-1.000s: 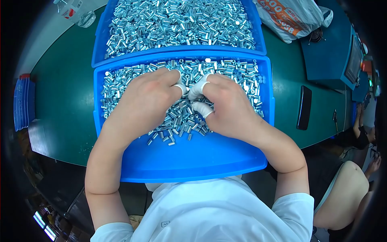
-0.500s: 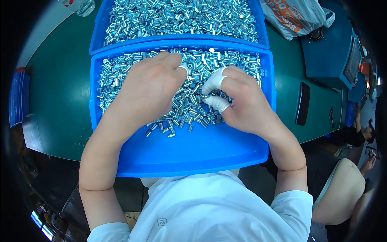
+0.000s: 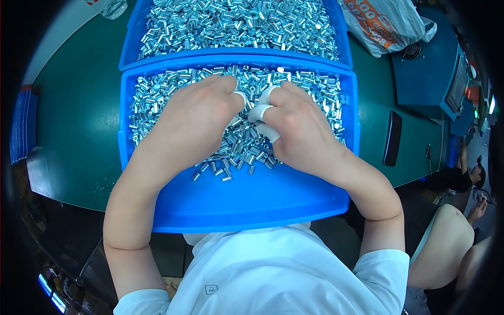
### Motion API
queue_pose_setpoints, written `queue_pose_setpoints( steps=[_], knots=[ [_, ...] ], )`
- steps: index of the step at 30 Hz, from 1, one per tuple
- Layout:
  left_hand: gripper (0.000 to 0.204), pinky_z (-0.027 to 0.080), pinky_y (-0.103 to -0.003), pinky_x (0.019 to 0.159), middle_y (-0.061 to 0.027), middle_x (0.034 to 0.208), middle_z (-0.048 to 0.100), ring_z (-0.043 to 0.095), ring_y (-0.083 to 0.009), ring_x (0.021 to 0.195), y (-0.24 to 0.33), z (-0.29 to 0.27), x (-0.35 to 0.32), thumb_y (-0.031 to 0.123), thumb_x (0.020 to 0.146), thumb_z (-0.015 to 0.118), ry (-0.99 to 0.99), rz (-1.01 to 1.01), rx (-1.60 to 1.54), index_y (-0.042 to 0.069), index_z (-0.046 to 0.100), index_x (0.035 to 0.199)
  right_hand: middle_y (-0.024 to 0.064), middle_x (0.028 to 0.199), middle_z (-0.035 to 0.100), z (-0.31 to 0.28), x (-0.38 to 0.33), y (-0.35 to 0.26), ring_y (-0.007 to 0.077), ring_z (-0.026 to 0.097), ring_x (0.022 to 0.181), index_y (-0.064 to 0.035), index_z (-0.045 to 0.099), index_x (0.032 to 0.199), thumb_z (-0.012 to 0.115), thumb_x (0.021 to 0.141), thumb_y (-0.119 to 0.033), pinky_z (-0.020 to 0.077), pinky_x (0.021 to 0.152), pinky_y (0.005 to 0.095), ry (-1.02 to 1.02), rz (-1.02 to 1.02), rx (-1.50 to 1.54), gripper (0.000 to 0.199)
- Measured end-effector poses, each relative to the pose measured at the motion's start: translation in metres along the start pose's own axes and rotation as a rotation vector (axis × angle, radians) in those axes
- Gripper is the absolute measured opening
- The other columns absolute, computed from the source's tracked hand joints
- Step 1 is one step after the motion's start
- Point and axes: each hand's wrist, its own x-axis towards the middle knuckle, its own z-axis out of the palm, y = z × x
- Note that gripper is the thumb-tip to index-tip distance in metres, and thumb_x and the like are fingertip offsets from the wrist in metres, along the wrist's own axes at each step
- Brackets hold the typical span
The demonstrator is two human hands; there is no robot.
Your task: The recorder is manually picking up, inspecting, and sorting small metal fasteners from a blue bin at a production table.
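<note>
A blue plastic bin (image 3: 252,195) in front of me holds a heap of small shiny metal sleeves (image 3: 244,152), with its near floor bare. Over the heap's left side, my left hand (image 3: 197,118) is closed, knuckles up; a white finger cot shows at its inner edge and its fingertips are mostly hidden. Close beside it, my right hand (image 3: 302,128) reaches into the sleeves with white-covered fingers curled toward the left hand. What either hand pinches is hidden.
Behind stands a second blue bin (image 3: 130,41) full of the same sleeves. On the green table (image 3: 73,131) to the right lie a black phone (image 3: 392,137) and a plastic bag (image 3: 383,26), near a dark teal box (image 3: 425,79). Another person (image 3: 467,173) is at the far right.
My right hand has moved left, closer to my left hand, and its fingers have drawn in from a wider curl. My left hand stays nearly in place.
</note>
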Motion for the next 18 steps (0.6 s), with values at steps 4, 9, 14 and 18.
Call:
queue_pose_setpoints(
  steps=[4, 9, 14, 18],
  knots=[
    [0.024, 0.05, -0.048, 0.075, -0.0149, 0.092, 0.057, 0.06, -0.0382, 0.091, -0.002, 0.003, 0.002, -0.01, 0.067, 0.068, 0.015, -0.003, -0.022, 0.0, 0.063, 0.088, 0.0106, 0.085, 0.057, 0.002, 0.0, -0.002, 0.0332, 0.055, 0.086, -0.0039, 0.071, 0.09, 0.067, 0.062, 0.011, 0.0467, 0.078, 0.044, -0.004, 0.039, 0.009, 0.033],
    [0.021, 0.049, -0.039, 0.072, -0.0108, 0.09, 0.057, 0.059, -0.0282, 0.082, -0.005, 0.002, 0.002, -0.007, 0.076, 0.071, 0.088, -0.071, -0.308, 0.001, 0.062, 0.094, 0.0111, 0.092, 0.063, -0.005, -0.003, 0.008, 0.0327, 0.059, 0.09, -0.0024, 0.068, 0.094, 0.071, 0.072, 0.009, 0.048, 0.079, 0.0417, 0.098, 0.05, 0.13, 0.025],
    [0.016, 0.048, -0.03, 0.072, -0.0025, 0.09, 0.058, 0.056, -0.0128, 0.079, 0.006, -0.002, 0.005, -0.004, 0.086, 0.07, 0.069, -0.169, -0.606, 0.002, 0.064, 0.1, 0.0095, 0.098, 0.07, -0.016, -0.008, 0.011, 0.0244, 0.067, 0.092, -0.0017, 0.066, 0.099, 0.073, 0.083, 0.003, 0.0514, 0.083, 0.0362, 0.166, 0.161, 0.39, 0.018],
    [0.017, 0.05, -0.023, 0.076, -0.002, 0.099, 0.064, 0.059, -0.0074, 0.086, 0.015, 0.01, 0.003, -0.004, 0.093, 0.066, -0.001, -0.321, -0.977, 0.002, 0.064, 0.109, 0.0077, 0.102, 0.069, -0.021, -0.008, 0.004, 0.0165, 0.069, 0.093, 0.0005, 0.065, 0.106, 0.064, 0.091, 0.006, 0.0559, 0.083, 0.0318, 0.061, 0.411, 0.751, 0.017]
  ],
)
